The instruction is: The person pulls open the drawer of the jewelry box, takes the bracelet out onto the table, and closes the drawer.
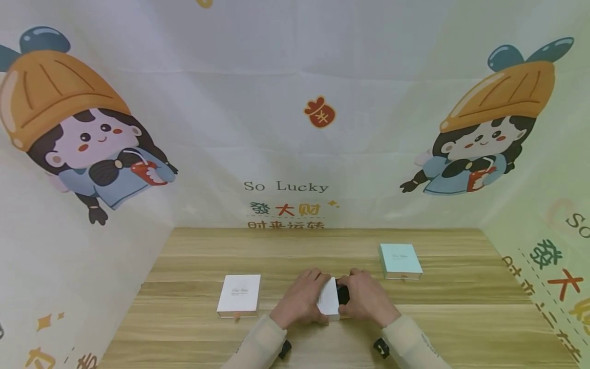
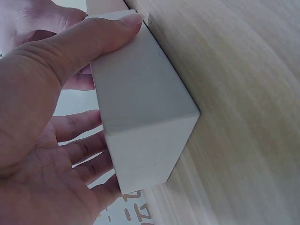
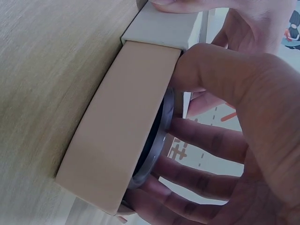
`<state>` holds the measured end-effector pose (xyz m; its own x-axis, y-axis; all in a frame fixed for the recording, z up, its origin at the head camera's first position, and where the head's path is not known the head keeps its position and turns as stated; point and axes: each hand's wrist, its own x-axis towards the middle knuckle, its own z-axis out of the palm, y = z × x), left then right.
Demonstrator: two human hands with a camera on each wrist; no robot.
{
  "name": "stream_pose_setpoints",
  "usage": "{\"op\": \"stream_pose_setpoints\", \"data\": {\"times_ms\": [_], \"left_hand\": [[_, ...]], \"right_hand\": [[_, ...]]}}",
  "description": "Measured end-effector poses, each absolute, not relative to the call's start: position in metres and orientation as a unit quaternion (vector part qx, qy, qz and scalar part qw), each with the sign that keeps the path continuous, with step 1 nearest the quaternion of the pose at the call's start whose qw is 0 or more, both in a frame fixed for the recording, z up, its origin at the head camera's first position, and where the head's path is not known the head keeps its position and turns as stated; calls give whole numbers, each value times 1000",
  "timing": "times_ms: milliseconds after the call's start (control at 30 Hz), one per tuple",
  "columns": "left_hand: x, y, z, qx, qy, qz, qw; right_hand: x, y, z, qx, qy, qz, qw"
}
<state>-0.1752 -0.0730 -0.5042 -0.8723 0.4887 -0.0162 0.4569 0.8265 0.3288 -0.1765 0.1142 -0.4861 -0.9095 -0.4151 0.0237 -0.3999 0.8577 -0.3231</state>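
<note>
In the head view, a white box sleeve (image 1: 329, 297) lies on the table between the two hands. My left hand (image 1: 301, 297) grips it, thumb along the near side wall and fingers spread over the top and far edge. A peach drawer (image 3: 110, 126) stands pulled out of the sleeve's right end. Within it sits a dark round thing with a smooth grey rim (image 3: 157, 145), standing a little above the drawer wall. My right hand (image 1: 366, 297) curls over the drawer and holds the round thing at its rim, thumb at the drawer edge beside the sleeve.
Left of the hands lies a white drawer box (image 1: 239, 294) with an orange pull tab. A mint-green box (image 1: 400, 260) of the same kind lies at the back right. Printed cloth walls (image 1: 295, 128) enclose the wooden table (image 1: 442, 328) at the back and sides.
</note>
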Motion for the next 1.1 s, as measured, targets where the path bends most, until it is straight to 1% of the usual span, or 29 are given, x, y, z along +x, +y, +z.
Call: {"op": "stream_pose_setpoints", "data": {"times_ms": [500, 767, 933, 1100], "left_hand": [[-177, -74, -505, 250, 955, 152, 42], [-177, -74, -507, 249, 954, 161, 42], [-176, -74, -507, 248, 954, 162, 40], [-176, -74, -508, 252, 954, 161, 32]], "right_hand": [[-174, 118, -490, -201, 959, -198, -3], [-168, 128, -484, -199, 949, -244, -35], [-162, 134, -482, -215, 940, -257, -56], [-151, 139, -486, -251, 929, -261, -75]]}}
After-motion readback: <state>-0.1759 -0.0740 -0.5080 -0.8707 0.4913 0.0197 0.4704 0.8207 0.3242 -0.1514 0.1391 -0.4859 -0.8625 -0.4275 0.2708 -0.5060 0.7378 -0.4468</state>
